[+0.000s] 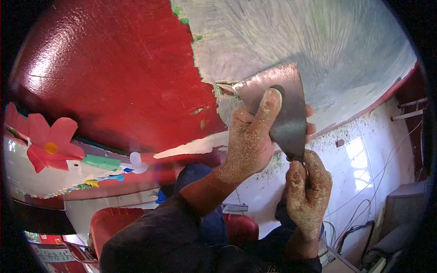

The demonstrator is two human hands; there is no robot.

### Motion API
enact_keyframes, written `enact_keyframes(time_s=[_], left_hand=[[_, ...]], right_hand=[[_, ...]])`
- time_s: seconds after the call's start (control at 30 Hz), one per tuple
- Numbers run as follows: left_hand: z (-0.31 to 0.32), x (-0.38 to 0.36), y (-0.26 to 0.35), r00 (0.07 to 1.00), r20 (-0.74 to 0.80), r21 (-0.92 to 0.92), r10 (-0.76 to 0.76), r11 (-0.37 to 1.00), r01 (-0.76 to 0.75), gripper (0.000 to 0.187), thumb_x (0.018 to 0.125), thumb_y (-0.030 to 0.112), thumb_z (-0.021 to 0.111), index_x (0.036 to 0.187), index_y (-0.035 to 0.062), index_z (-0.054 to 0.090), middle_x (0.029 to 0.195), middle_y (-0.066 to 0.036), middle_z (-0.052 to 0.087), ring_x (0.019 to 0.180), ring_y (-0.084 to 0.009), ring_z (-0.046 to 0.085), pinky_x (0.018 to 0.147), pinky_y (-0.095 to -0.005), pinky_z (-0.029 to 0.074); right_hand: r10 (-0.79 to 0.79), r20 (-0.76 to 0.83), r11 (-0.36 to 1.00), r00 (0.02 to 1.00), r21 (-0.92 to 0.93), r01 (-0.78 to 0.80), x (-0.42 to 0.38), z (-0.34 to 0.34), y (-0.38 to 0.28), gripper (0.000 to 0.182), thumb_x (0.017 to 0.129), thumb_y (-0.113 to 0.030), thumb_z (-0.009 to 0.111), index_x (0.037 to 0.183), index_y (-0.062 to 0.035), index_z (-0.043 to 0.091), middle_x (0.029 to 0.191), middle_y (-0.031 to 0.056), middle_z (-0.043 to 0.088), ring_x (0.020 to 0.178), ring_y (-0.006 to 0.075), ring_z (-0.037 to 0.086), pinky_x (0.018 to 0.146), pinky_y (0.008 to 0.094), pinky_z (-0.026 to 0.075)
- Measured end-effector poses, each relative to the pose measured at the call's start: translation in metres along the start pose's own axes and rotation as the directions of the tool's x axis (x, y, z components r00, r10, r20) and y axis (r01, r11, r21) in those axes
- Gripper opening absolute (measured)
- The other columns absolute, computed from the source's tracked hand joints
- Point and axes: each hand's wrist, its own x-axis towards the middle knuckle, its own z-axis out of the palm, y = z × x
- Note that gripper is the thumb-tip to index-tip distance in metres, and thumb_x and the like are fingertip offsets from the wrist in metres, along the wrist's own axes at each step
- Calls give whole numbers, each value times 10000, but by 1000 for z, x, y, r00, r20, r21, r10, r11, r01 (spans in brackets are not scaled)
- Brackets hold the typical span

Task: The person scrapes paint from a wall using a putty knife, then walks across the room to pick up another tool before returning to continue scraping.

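A wide metal putty knife [284, 104] is held in front of the wall, its blade edge pointing up. My left hand [252, 136] is closed on the blade, thumb flat on its near face and fingertips showing past the far edge. My right hand [309, 186] grips the knife low down, where the blade narrows; the handle is hidden in the fist. Pale dust and flakes cover both hands. Behind the blade the wall has glossy red paint [123, 77] on the left and a scraped, whitish-grey area [273, 36] on the right, with a ragged green-edged border between them.
Paint flakes lie scattered along the white tiled floor [268, 191] by the wall. Paper flower decorations [52, 141] hang at the left. A red chair [107, 227] stands below. Loose cables [359, 218] and a grey box [405, 204] are at the right.
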Motion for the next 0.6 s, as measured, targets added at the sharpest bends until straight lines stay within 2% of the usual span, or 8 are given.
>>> enact_keyframes(time_s=[0.03, 0.17, 0.2, 0.3, 0.33, 0.43, 0.47, 0.6], left_hand=[[2, 2, 2, 1000, 16, 0, 13, 1000, -13, 375, 940, 376, 466, 1092, 36, 510, 929, -195, 635, 771, -304, 668, 656, -433, 575], [-1, 12, -12, 995, 101, 4, -11, 1000, 10, 380, 942, 376, 462, 1086, 28, 510, 943, -204, 634, 772, -298, 668, 662, -429, 567], [-1, 14, -9, 993, 120, 14, -6, 1000, 4, 396, 934, 385, 477, 1088, 22, 509, 954, -217, 629, 770, -308, 667, 657, -430, 568], [0, 6, 5, 999, 34, 19, -2, 1000, 1, 420, 921, 405, 494, 1088, 20, 508, 959, -222, 627, 770, -321, 666, 651, -431, 569], [0, 6, 4, 1000, 18, 17, 12, 1000, -13, 435, 914, 412, 507, 1093, 16, 507, 964, -227, 626, 771, -329, 665, 646, -435, 570], [0, 4, 6, 999, 45, -5, -10, 1000, 11, 426, 918, 405, 503, 1096, 18, 508, 961, -223, 626, 766, -324, 665, 645, -430, 569], [1, 5, 5, 998, 56, 7, -15, 1000, 15, 424, 920, 405, 498, 1097, 19, 508, 959, -221, 626, 761, -322, 665, 643, -429, 569], [0, 10, -2, 996, 87, 48, -9, 999, 5, 418, 929, 407, 478, 1094, 25, 508, 933, -204, 630, 736, -311, 665, 638, -426, 568]], right_hand=[[-26, 4, 1000, 1000, -8, 26, 3, -2, 0, 171, 923, -126, 487, 912, 29, 557, 584, -7, 450, 504, 53, 390, 442, 223, 288], [154, -13, 988, 988, -27, -154, 0, -13, -1, 196, 933, -153, 472, 941, 25, 554, 590, -6, 458, 491, 47, 387, 436, 212, 269], [149, -25, 987, 989, -52, -150, 1, -10, -3, 188, 930, -141, 477, 964, 27, 552, 601, -7, 466, 493, 44, 388, 439, 204, 273], [25, -90, 1000, 996, -16, -27, 1, 12, 0, 168, 921, -122, 490, 962, 26, 559, 606, 1, 476, 500, 44, 400, 448, 204, 287], [18, -53, 999, 998, -30, -19, 3, 9, -1, 147, 912, -105, 502, 951, 22, 564, 616, 3, 488, 507, 43, 411, 456, 206, 297], [-90, -52, 992, 995, -88, 86, 1, 4, 2, 164, 918, -121, 496, 954, 20, 572, 602, -3, 477, 503, 43, 405, 457, 210, 302], [-9, -28, 997, 1000, -77, 7, 0, 0, -2, 188, 928, -131, 477, 973, 24, 572, 585, -9, 466, 495, 44, 393, 451, 211, 297], [107, -31, 988, 994, -109, -110, -2, -5, -6, 205, 935, -131, 460, 1005, 36, 557, 582, -6, 466, 498, 41, 390, 446, 209, 285]])
